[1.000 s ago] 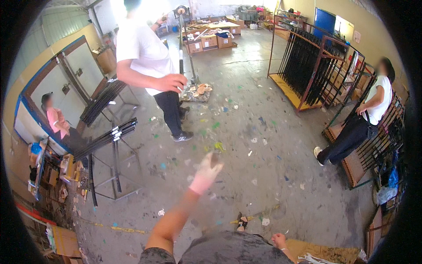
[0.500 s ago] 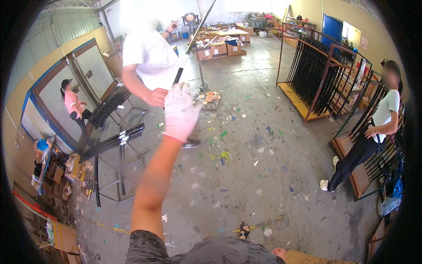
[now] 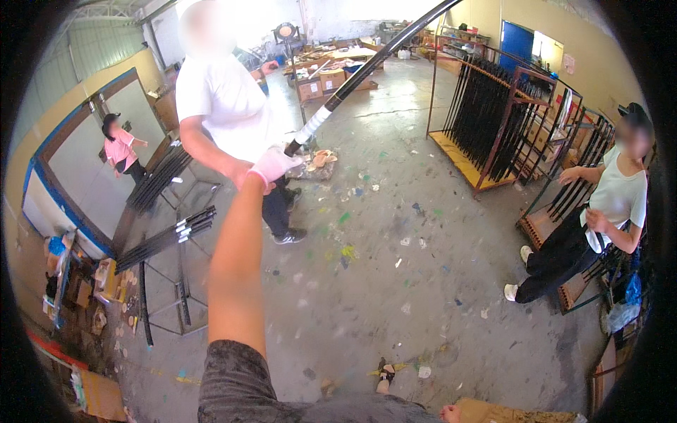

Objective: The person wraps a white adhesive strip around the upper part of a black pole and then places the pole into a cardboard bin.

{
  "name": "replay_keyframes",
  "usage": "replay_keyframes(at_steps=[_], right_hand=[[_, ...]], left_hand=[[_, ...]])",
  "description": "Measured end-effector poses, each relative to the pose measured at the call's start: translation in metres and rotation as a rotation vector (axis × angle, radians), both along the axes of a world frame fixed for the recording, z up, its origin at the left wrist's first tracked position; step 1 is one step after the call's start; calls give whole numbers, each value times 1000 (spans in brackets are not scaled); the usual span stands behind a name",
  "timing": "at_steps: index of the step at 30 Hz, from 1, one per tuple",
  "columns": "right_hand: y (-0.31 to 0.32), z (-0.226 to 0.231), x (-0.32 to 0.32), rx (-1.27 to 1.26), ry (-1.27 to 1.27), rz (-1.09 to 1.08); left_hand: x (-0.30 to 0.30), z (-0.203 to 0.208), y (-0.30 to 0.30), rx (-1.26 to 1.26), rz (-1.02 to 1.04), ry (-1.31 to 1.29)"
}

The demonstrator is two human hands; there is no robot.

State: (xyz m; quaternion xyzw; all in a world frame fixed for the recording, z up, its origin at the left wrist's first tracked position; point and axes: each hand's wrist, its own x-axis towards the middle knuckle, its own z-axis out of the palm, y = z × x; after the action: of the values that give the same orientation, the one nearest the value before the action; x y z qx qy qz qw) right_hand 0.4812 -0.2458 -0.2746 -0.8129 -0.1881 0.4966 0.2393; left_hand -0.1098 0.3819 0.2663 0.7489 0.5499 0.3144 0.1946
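Note:
My left hand (image 3: 273,166), in a pale pink-white glove, is closed round the lower end of a long black pole (image 3: 367,67). A white band (image 3: 312,127) circles the pole just above my grip. The pole slants up to the right and leaves the view at the top. A co-worker's hand (image 3: 243,171) is right beside my glove, partly hidden behind it; whether it touches the pole I cannot tell. My right hand (image 3: 449,413) barely shows at the lower edge, next to brown cardboard, its fingers mostly hidden.
A co-worker in white (image 3: 226,99) stands close ahead. Black poles lie on stands (image 3: 176,229) at left, near a person in pink (image 3: 121,149). A rack of black rods (image 3: 471,116) and another person (image 3: 613,183) are at right. Scraps dot the floor.
The pole has swung its upper part to the right and shows larger. My left hand has moved slightly left and lower. The person at right has raised a hand.

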Motion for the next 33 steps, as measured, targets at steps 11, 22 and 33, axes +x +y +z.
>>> replay_keyframes(at_steps=[11,22,33], right_hand=[[239,317,-82,870,-451,271],[302,578,-202,1467,-556,464],[291,570,-215,1423,-838,406]], left_hand=[[167,11,-141,-182,-519,-594],[230,6,-281,-438,-657,-906],[240,-37,-299,-84,-324,-743]])
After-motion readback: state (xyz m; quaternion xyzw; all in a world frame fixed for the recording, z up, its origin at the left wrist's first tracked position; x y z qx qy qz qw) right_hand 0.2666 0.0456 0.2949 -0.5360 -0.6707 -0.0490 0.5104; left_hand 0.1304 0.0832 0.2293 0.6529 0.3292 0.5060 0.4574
